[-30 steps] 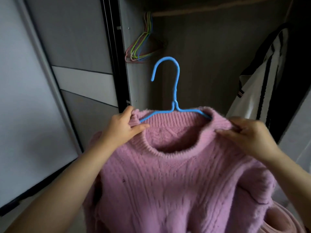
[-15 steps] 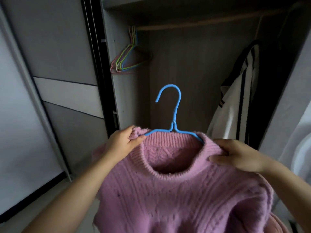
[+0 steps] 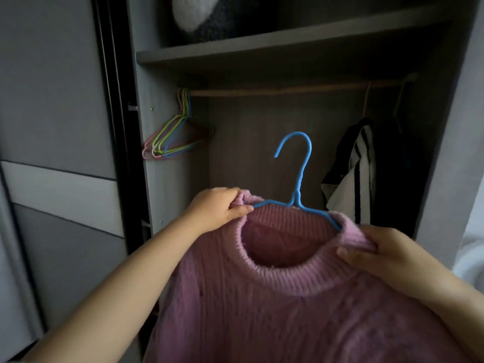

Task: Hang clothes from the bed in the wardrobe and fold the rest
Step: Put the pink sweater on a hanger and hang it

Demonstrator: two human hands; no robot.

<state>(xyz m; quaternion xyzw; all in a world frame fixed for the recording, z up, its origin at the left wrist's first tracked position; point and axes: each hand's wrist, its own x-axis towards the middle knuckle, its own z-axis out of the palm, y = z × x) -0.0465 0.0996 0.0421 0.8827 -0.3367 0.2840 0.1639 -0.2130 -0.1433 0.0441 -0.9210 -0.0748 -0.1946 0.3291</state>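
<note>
Since half a second ago the view has tipped upward: a shelf above the rail now shows, and the sweater and both hands sit lower and further right in the picture, with the hook closer under the rail.

One pink knitted sweater hangs on one blue wire hanger, whose hook stands upright, below the wooden hanging rail and not yet on it. The left hand pinches the sweater's left shoulder by the collar, thumb on the front. The right hand grips the right shoulder, fingers curled over the knit. The hands are apart, one at each end of the hanger.

Inside the open wardrobe, a bunch of empty wire hangers in pink, green and blue hangs at the rail's left end; they overlap too much to count. At the right end hangs one black-and-white striped garment. On the shelf lies one dark, fuzzy item with a white patch. No writing or label can be read anywhere.
</note>
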